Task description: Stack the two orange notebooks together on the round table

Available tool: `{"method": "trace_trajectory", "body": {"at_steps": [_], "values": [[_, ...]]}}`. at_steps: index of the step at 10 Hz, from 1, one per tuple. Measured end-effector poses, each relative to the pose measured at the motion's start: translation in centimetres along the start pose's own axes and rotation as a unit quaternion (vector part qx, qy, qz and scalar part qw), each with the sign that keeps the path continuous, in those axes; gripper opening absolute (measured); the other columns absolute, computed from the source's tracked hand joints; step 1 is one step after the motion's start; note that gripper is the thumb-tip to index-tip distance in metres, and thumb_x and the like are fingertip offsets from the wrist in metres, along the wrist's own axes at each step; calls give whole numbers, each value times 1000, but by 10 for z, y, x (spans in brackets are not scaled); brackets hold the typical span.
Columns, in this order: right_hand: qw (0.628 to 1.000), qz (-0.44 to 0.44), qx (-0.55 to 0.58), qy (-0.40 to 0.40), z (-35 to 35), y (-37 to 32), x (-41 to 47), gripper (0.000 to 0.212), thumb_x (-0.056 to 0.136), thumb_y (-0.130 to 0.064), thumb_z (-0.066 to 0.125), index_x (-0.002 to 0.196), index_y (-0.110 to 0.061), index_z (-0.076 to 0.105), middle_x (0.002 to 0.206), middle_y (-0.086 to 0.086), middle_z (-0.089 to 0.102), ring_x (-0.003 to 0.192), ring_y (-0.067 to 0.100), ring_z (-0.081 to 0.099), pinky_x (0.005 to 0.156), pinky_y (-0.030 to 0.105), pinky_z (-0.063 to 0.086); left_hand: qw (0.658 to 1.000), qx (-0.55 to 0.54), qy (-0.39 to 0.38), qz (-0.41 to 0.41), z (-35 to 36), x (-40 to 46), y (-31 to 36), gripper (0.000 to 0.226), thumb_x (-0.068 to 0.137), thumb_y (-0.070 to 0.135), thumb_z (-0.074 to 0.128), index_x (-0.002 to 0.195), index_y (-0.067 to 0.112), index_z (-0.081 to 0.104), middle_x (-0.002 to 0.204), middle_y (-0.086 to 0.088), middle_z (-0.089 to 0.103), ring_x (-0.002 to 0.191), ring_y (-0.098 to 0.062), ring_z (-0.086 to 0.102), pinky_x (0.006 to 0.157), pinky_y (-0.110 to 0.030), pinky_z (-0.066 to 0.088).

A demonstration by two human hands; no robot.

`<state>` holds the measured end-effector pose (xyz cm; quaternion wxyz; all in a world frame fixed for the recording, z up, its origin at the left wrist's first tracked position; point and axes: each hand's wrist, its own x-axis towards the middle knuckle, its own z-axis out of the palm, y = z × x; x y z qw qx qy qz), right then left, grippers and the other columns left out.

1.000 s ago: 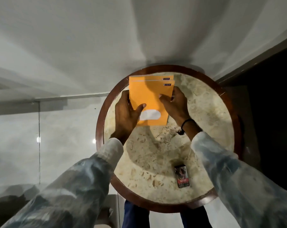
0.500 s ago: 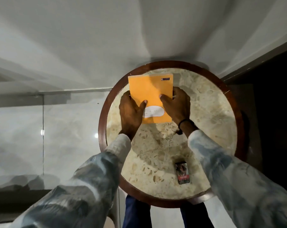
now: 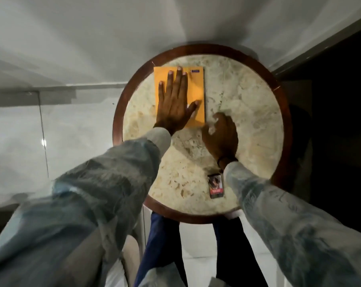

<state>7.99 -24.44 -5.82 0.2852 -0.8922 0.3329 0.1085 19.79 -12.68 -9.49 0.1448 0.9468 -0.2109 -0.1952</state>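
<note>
I am seeing the orange notebooks (image 3: 196, 88) lying flat on the far part of the round table (image 3: 258, 112). The left hand (image 3: 173, 106) is pressing on them, fingers spread. The right hand (image 3: 221, 135) is hovering just beside, blurred, holding nothing.

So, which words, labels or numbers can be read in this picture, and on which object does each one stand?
None can be read.
Top orange notebook: a small dark printed strip at the far right corner, too blurred to read.
Small dark box near the table's front edge: a red band with pale lettering, too small to read.
</note>
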Motion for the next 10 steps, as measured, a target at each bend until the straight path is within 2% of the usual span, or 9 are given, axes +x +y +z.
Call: {"method": "trace_trajectory", "body": {"at_steps": [1, 3, 4, 5, 6, 7, 8, 9, 10], "values": [[996, 2, -83, -36, 3, 44, -59, 58, 89, -36, 67, 138, -7, 57, 129, 18, 63, 119, 39, 60, 92, 49, 54, 998, 56, -42, 6, 18, 2, -6, 91, 102, 68, 24, 167, 8, 4, 177, -12, -1, 165, -35, -1, 132, -61, 5], [977, 5, -152, -150, 11, 82, -119, 69, 88, -39, 65, 147, -9, 47, 134, 16, 57, 119, 40, 57, 87, 49, 56, 996, 74, -46, 4, 20, 8, -10, 95, 100, 71, 22, 167, 6, 8, 177, -14, 4, 165, -37, 4, 131, -61, 5], [989, 20, -98, -113, 12, 76, -92, 62, 90, -32, 68, 144, -8, 49, 135, 18, 56, 120, 40, 58, 86, 48, 60, 996, 75, -47, 8, 20, 9, -10, 93, 101, 69, 25, 167, 6, 7, 177, -14, 3, 165, -38, 2, 132, -61, 4], [1000, -13, -23, 9, -5, 56, -26, 44, 89, -30, 74, 124, -6, 60, 118, 20, 64, 106, 40, 65, 81, 46, 61, 996, 84, -39, 8, 22, 10, -11, 92, 102, 68, 26, 167, 6, 5, 177, -14, 0, 165, -37, 0, 132, -60, 3], [993, -52, 8, 106, -24, 34, 47, 36, 88, -31, 76, 115, -10, 65, 111, 17, 68, 99, 36, 68, 80, 43, 62, 995, 95, -30, 11, 29, 8, -13, 92, 102, 68, 24, 167, 7, 4, 177, -13, -1, 165, -36, 0, 132, -59, 4], [990, -65, -18, 127, -25, 21, 92, 40, 86, -30, 77, 120, -11, 67, 117, 17, 70, 106, 37, 68, 82, 40, 59, 995, 94, -11, 15, 35, 9, -16, 92, 101, 68, 24, 167, 7, 6, 177, -12, 1, 165, -35, 1, 132, -59, 5], [991, -70, -58, 95, -16, 22, 106, 46, 89, -31, 72, 129, -9, 64, 129, 18, 65, 115, 37, 64, 87, 45, 62, 995, 98, 2, 13, 44, 13, -19, 91, 101, 69, 24, 167, 8, 7, 177, -12, 2, 165, -34, 2, 132, -58, 5], [996, -44, -36, 69, -24, 17, 100, 57, 90, -37, 72, 140, -13, 56, 133, 17, 63, 119, 36, 61, 92, 44, 58, 995, 104, -4, 7, 38, 12, -16, 92, 101, 68, 25, 167, 8, 6, 177, -11, 0, 165, -34, 1, 132, -59, 6], [989, -29, 86, 114, -66, 2, 94, 64, 87, -38, 78, 141, -15, 54, 125, 12, 68, 114, 29, 65, 92, 44, 58, 994, 109, 1, 17, 18, 3, -6, 89, 103, 65, 27, 168, 9, 2, 177, -10, -5, 165, -32, -3, 132, -61, 6]]}}
